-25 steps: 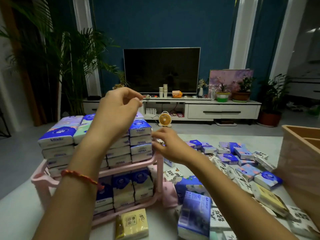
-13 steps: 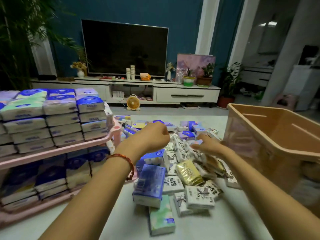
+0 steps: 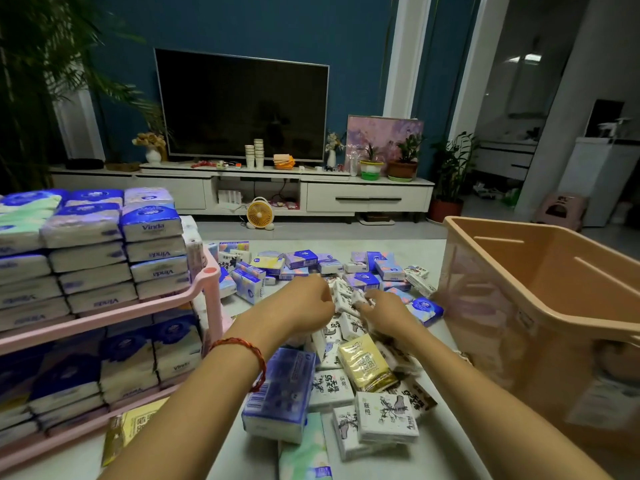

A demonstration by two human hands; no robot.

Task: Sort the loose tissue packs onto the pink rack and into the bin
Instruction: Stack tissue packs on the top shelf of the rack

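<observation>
Centrally, both hands reach into the heap of loose tissue packs spread over the pale table in the middle of the frame. The left hand, a red cord bracelet on its wrist, is curled with the fingers drawn together over the heap; whether it grips a pack cannot be told. The right hand lies just beside it, to the right, with its fingertips closed on a small white pack with black print that sits between the two hands. Further white printed packs lie directly under and just below both hands. A gold pack lies below the right hand, touching the forearm's inner side, and a large blue pack lies beside the left forearm at lower centre. Blue and lilac packs are scattered beyond the fingertips, toward the top of the heap.

At the left of the frame stands the pink rack, both of its shelves filled with stacked blue-and-white packs. A yellow pack lies on the table in front of the rack, at lower left. At the right edge stands the tan bin, well apart from the left hand and near the right forearm; the visible part of its interior holds no packs.
</observation>
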